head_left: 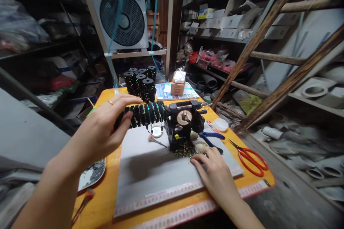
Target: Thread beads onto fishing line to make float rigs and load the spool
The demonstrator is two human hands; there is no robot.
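A black hand-cranked machine [180, 125] stands on a grey board [150, 171]. From its left side sticks out a roll wound with black cords [147, 113] carrying green and coloured beads. My left hand [109, 123] wraps round the left end of this roll, thumb in front and fingers over the top. A pile of small multicoloured beads [184, 150] lies at the machine's foot. My right hand [212, 166] is at the pile's right edge, thumb and index finger close together; anything between the fingertips is too small to make out.
Blue-handled pliers [212, 136] and red scissors [254, 161] lie to the right. Several black spools [141, 80] and a small cardboard box [177, 88] stand at the back. A plate of dark pieces [92, 175] is at the left edge, with an orange-tipped tool [83, 204] nearby.
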